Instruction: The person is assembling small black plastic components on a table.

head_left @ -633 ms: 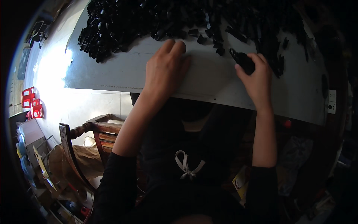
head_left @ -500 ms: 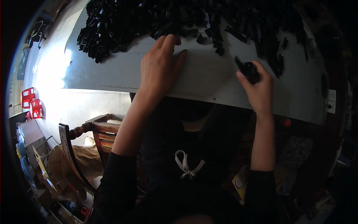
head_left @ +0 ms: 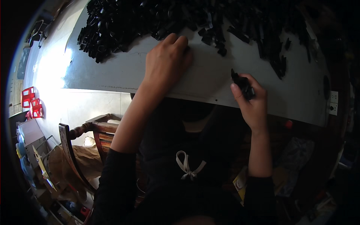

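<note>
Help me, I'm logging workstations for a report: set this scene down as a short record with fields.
Surface: grey tabletop
Far side, left: heap of small black pieces
Far side, right: longer black pieces
Left hand: fingers curled, near the heap's edge; whether it holds anything is hidden
Right hand: gripping a dark object over the tabletop's near side; exact kind unclear
Lower left: wooden chair
Lighting: bright floor at left, dim at right
</note>
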### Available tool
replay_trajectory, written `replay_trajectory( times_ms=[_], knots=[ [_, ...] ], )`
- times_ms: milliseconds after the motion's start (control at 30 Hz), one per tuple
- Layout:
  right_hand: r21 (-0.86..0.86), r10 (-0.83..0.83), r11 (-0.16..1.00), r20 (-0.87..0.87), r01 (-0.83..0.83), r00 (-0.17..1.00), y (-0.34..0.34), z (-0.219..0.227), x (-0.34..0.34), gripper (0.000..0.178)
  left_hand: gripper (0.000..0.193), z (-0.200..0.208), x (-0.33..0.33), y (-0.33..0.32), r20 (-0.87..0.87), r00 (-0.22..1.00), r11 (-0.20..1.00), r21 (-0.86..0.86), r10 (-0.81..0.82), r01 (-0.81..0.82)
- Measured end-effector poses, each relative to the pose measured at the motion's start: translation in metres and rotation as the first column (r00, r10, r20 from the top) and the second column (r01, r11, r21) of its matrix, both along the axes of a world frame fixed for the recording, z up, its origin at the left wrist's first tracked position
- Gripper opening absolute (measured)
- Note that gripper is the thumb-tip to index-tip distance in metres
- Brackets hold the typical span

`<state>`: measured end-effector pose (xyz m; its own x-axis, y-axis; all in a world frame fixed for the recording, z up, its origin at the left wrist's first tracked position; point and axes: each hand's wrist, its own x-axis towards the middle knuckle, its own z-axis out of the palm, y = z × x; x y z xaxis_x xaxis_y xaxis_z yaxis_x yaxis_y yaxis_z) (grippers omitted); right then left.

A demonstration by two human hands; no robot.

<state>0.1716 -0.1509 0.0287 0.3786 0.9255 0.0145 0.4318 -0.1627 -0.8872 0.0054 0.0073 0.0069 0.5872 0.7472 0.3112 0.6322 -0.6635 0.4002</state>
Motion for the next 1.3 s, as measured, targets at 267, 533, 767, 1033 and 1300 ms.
replay_trajectory(
  times_ms=[267,533,767,1033,1300],
  knots=[
    [0.093,0.084,0.990,0.205,-0.105,0.975,-0.002,0.002,-0.016,0.028,0.015,-0.002,-0.017,-0.025,0.137,0.982,0.989,-0.063,-0.127,0.136],
    [0.156,0.128,0.966,0.400,-0.205,0.907,-0.009,0.017,-0.020,0.031,0.015,0.008,-0.031,-0.050,0.445,0.882,0.918,-0.263,-0.157,0.296],
    [0.063,0.227,0.942,0.602,-0.330,0.765,-0.012,0.028,-0.020,0.028,0.015,0.028,-0.040,-0.066,0.558,0.808,0.839,-0.335,-0.190,0.429],
    [0.021,0.309,0.924,0.548,-0.382,0.778,-0.014,0.033,-0.022,0.027,0.018,0.035,-0.042,-0.066,0.573,0.767,0.841,-0.230,-0.289,0.489],
    [0.347,0.321,0.787,0.476,-0.510,0.819,-0.009,0.024,-0.056,0.023,0.044,0.036,-0.021,-0.085,0.962,0.255,0.331,-0.274,0.100,0.903]
  ],
)
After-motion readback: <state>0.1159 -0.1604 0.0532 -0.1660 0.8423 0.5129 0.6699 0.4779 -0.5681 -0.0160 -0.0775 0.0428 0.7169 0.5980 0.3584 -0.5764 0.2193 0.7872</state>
